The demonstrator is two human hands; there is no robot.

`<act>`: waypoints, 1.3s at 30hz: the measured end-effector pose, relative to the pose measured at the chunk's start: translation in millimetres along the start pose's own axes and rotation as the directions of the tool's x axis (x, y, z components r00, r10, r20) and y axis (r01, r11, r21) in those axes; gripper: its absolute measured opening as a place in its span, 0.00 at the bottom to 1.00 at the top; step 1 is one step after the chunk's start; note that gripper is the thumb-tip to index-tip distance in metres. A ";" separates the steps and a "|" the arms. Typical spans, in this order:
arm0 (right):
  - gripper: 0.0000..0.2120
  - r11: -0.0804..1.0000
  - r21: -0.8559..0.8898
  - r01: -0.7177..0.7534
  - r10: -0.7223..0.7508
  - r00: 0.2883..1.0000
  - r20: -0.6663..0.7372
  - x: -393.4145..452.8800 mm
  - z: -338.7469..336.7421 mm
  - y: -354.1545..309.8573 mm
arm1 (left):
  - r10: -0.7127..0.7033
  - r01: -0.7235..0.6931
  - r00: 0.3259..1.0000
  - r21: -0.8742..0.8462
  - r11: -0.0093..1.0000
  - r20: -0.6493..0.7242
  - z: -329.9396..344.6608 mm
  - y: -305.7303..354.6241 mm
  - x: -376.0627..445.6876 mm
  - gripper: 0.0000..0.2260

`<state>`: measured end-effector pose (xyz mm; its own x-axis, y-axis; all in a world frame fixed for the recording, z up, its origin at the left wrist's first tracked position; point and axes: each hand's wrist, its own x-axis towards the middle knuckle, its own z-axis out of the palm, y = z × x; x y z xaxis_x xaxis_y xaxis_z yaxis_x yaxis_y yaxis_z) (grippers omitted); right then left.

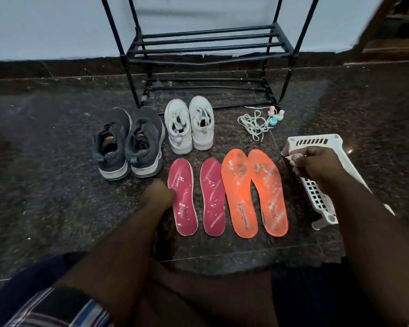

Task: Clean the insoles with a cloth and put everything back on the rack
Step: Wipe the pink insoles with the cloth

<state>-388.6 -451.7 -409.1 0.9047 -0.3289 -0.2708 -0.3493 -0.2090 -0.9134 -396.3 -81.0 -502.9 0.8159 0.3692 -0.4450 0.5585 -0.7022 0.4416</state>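
Observation:
Two pink insoles point(184, 197) and two orange insoles point(241, 192) lie side by side on the dark floor, all flecked with white dirt. My left hand point(159, 197) sits at the left edge of the leftmost pink insole, fingers curled and blurred. My right hand point(316, 165) is over a white plastic basket point(316, 142) and pinches a small pale cloth point(294, 159) at the basket's rim. Grey shoes point(128, 142) and white shoes point(189, 125) stand behind the insoles. The black rack point(208, 48) stands at the wall with bare shelves.
White laces point(254, 125) and small pastel bottles point(275, 116) lie on the floor right of the white shoes, near the rack's foot. A wooden door frame point(373, 31) rises at the far right. My legs fill the bottom of the view.

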 end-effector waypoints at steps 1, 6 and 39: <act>0.08 1.000 -0.006 0.010 -0.010 1.000 0.001 0.7 1.5 0.2 | -0.011 0.011 1.000 0.003 1.000 -0.013 0.8 1.8 -1.6 0.16; 0.07 0.998 0.070 0.012 -0.015 0.999 0.049 2.0 9.9 -2.4 | -0.013 0.011 1.000 -0.126 0.992 -0.013 8.1 3.3 0.4 0.13; 0.09 0.906 -0.419 -0.064 -0.036 0.973 -0.228 17.3 -56.8 13.3 | -0.006 0.166 0.978 -0.760 0.628 0.208 -13.6 32.2 -40.9 0.08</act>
<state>-391.4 -512.4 -408.7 0.8375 -0.5220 -0.1614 -0.4768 -0.5539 -0.6826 -409.6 -110.4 -459.9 0.7635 0.2391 -0.5999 0.5995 0.0830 0.7961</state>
